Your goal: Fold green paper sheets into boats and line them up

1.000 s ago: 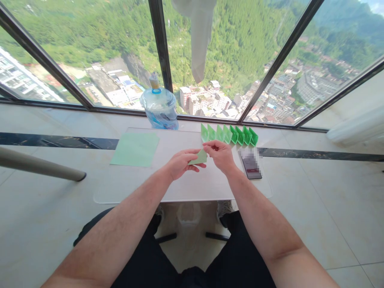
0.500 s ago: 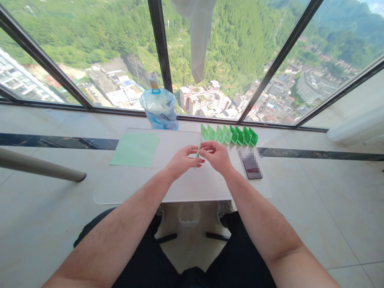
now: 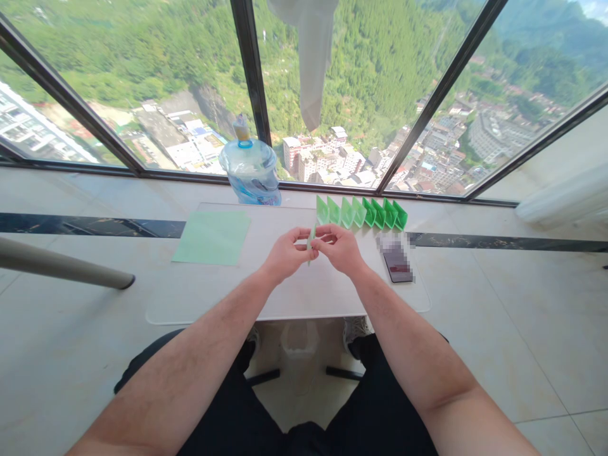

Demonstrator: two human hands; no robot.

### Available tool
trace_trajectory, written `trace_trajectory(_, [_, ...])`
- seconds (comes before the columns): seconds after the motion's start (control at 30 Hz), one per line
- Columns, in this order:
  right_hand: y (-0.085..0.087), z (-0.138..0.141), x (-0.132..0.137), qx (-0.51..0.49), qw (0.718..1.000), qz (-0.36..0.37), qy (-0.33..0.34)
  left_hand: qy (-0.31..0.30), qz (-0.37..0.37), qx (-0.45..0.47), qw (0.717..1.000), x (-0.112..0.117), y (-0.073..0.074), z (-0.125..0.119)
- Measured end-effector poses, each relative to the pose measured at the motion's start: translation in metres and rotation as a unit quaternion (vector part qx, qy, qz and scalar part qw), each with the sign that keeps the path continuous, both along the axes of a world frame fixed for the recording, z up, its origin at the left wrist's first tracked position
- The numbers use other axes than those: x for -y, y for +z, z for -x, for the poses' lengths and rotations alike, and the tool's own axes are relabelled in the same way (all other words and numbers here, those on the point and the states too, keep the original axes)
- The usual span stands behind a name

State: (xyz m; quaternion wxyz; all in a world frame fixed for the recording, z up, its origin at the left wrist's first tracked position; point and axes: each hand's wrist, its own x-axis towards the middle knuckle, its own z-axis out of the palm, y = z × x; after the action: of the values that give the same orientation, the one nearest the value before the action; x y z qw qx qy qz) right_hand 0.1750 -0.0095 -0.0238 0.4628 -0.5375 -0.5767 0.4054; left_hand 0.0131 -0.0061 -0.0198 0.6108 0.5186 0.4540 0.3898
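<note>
Between my two hands, above the middle of the low white table [image 3: 213,297], is a small folded piece of light green paper [image 3: 310,242], seen nearly edge-on. My left hand [image 3: 289,252] pinches it from the left, thumb in front and fingers behind. My right hand [image 3: 339,247] closes on its right side with thumb and fingertips. Just beyond the right hand stands a row of folded green paper pieces [image 3: 373,214], paler at the left and darker at the right. Left of my hands lies a flat stack or sheet of light green paper [image 3: 212,237].
A phone [image 3: 398,263], partly pixelated, lies on the table's right side. A large clear water jug [image 3: 251,168] stands behind the table by the window. A grey pole [image 3: 66,263] reaches in from the left. My legs are under the table's near edge.
The folded paper has turned slightly between my fingers, showing a bit more of its face. My hands have shifted only a little; the other things stay put.
</note>
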Motion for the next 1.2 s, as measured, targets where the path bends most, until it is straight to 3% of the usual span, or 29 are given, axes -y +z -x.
trace_trajectory(0.27, [-0.005, -0.001, 0.000, 0.000, 1.000, 0.000, 0.010, -0.007, -0.011, 0.030, 0.999, -0.002, -0.001, 0.001])
trace_trajectory(0.47, [-0.006, 0.005, 0.007, 0.138, 0.989, -0.020, -0.040, 0.032, -0.067, -0.098, 0.992, 0.003, -0.008, -0.004])
trace_trajectory(0.6, [-0.001, 0.011, 0.011, 0.229, 0.969, -0.038, -0.085, 0.079, -0.111, -0.159, 0.978, 0.006, -0.012, -0.008])
trace_trajectory(0.77, [-0.002, 0.014, 0.012, 0.201, 0.978, -0.001, -0.058, 0.115, -0.150, -0.197, 0.962, 0.007, -0.012, -0.010])
trace_trajectory(0.97, [-0.003, 0.014, 0.011, 0.225, 0.972, -0.036, -0.061, 0.137, -0.261, -0.338, 0.894, 0.008, -0.008, -0.009])
trace_trajectory(1.2, [0.001, 0.019, 0.014, 0.260, 0.963, -0.027, -0.068, 0.146, -0.257, -0.340, 0.893, 0.006, -0.011, -0.012])
